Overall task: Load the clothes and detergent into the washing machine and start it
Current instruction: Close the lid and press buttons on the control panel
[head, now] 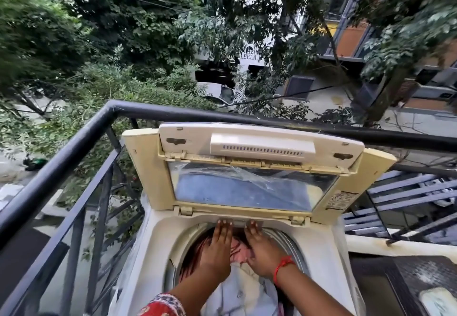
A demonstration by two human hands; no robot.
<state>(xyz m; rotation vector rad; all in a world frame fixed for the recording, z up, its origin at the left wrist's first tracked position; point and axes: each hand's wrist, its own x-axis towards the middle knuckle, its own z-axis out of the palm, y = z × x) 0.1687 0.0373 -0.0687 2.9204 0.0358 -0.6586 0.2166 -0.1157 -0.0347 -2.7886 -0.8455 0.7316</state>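
Note:
A cream top-loading washing machine (158,239) stands on a balcony with its folding lid (257,167) raised upright at the back. The round drum holds clothes (243,291), white cloth near me and pink and dark striped cloth further in. My left hand (217,246) and my right hand (262,249) lie flat, palms down, side by side over the far part of the drum. Their fingertips reach the rear rim just below the lid's hinge. Neither hand grips anything. A red thread circles my right wrist. No detergent is in sight.
A black metal railing (74,147) runs along the left and behind the machine, close to the lid. Trees, a parked white car (220,93) and a building lie below and beyond. A dark surface (420,273) with a pale object sits at the right.

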